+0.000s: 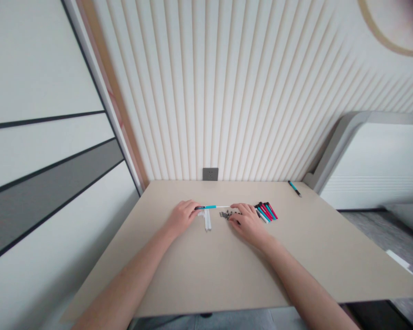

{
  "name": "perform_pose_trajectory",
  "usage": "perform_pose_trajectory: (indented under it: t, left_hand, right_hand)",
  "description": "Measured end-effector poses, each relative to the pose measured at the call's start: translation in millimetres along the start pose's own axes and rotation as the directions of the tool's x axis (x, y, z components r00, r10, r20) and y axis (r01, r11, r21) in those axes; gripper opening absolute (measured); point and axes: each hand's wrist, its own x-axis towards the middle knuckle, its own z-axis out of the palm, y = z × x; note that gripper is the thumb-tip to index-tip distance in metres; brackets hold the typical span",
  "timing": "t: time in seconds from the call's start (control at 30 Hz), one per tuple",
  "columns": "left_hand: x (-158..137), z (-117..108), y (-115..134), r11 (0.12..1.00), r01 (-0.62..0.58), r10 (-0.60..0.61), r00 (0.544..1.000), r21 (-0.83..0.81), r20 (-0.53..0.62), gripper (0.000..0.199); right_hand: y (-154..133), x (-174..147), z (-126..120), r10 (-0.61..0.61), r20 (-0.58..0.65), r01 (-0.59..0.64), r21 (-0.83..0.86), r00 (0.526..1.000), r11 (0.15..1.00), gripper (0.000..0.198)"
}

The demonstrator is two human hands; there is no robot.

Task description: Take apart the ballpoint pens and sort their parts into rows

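My left hand (185, 214) is closed on a pen barrel (209, 207), teal with a black end, held level above the table. A thin white refill (223, 206) sticks out of the barrel's right end towards my right hand (248, 221). That hand is over a loose pile of small dark pen parts (224, 214), its fingers apart and curved down; whether a fingertip touches a part is hard to see. Below the barrel, several white refills (207, 223) lie side by side, with small clear pieces (201, 213) to their left.
Right of my right hand lies a row of pen barrels (268, 211) in red, teal, white and black. One whole teal and black pen (295, 189) rests near the table's back right corner. Behind the beige table (192, 275) are a ribbed wall and a socket (210, 174).
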Motion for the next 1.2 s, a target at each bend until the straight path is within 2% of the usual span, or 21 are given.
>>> perform_pose_trajectory:
  t: [0.8, 0.87, 1.03, 1.2]
  left_hand:
    - [-0.5, 0.7, -0.3, 1.0, -0.017, 0.017, 1.0, 0.001, 0.001, 0.013]
    - [-0.4, 0.3, -0.1, 1.0, -0.017, 0.017, 1.0, 0.002, 0.004, 0.013]
    - [0.2, -0.4, 0.7, 1.0, -0.026, 0.026, 1.0, 0.001, 0.008, 0.014]
    - [0.5, -1.1, 2.2, 0.999, -0.045, 0.045, 0.999, -0.006, 0.011, 0.016]
  right_hand:
    - [-2.6, 0.3, 2.6, -0.001, 0.057, -0.001, 0.04, 0.998, 0.999, 0.014]
    - [0.8, 1.3, 3.2, 0.023, 0.054, -0.027, 0.074, 0.998, 0.997, 0.016]
    - [17.8, 2.4, 6.0, 0.199, -0.009, -0.195, 0.143, 0.98, 0.97, 0.023]
    - [23.5, 1.4, 6.8, 0.224, -0.078, -0.207, 0.186, 0.971, 0.96, 0.026]
